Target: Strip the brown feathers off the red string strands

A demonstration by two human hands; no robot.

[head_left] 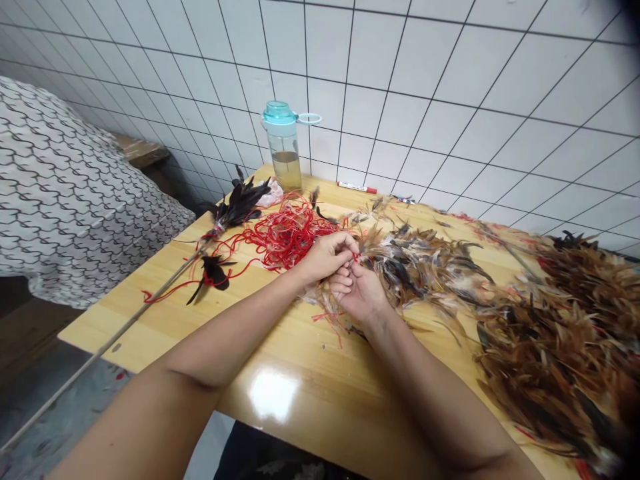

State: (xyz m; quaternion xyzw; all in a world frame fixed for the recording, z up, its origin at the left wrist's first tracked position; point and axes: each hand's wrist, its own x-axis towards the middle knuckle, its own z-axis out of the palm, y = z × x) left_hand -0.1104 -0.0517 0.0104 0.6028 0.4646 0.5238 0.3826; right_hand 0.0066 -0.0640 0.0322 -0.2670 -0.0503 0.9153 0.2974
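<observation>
At a glossy wooden table (pixel 150 330), your forearms reach in from the bottom of the frame and meet at the centre. Your left hand (pixel 324 255), back upward, closes its fingers on a strand of red cord (pixel 356 256) just above your right hand (pixel 359 292), which lies palm up with its fingers curled; whether those fingers also grip the cord, you cannot tell from this view. Under both hands runs a loose spread of brown and black feathers (pixel 415 273), thickening into a deep feather heap (pixel 550 347) at right. Just left of your hands sprawls a tangle of red cord (pixel 287 233). Farther left, a thin cane (pixel 130 321) tipped with a dark feather bundle (pixel 239 207) lies across the table, a small dark feather tuft (pixel 213 272) beside it. Near the white tiled wall (pixel 400 87) stand a clear bottle (pixel 283 150) with a teal lid, holding brownish liquid, and a red-and-white marker (pixel 357 188), lying flat.
</observation>
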